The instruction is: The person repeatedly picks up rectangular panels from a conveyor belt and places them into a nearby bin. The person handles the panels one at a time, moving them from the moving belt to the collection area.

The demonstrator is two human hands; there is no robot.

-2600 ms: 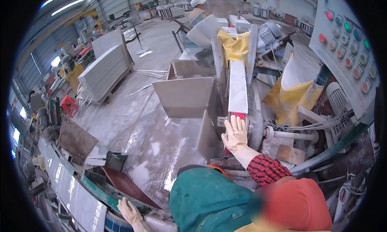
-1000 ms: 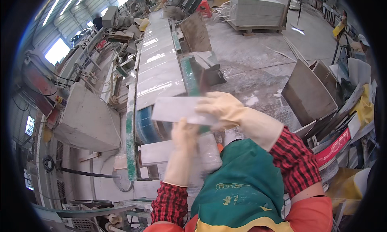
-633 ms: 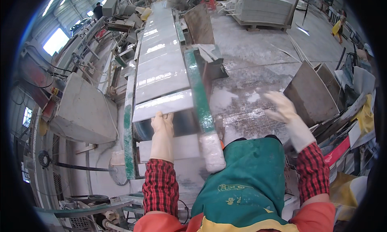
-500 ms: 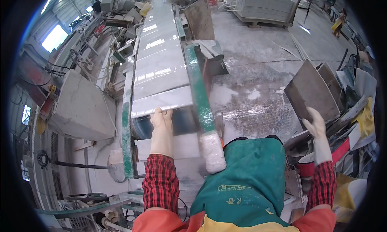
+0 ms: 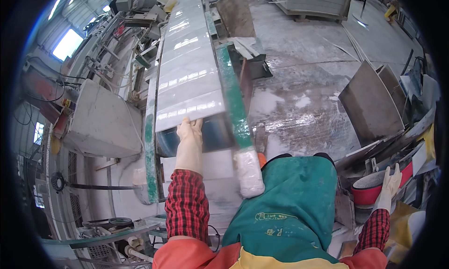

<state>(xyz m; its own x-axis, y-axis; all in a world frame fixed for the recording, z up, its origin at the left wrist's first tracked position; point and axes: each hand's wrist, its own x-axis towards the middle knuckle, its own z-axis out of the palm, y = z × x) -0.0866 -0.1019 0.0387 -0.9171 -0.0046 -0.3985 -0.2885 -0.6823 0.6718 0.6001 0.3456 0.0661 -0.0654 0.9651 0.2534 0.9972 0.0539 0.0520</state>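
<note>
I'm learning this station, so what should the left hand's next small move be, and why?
Probably ease the left hand off the nearest white slab: its fingertips are at the near edge, the slab looks flat and in line with the row of white slabs beyond, and the right hand is away beside the red belt.

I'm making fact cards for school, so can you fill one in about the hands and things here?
Left hand: gloved, fingertips at the near edge of the closest white slab
Right hand: gloved, fingers apart, beside a red band; touching unclear
Conveyor: dark blue near end, white slabs in a row
Green rail: right of the slabs, near end wrapped in white
Clothing: green apron, checked sleeves
</note>
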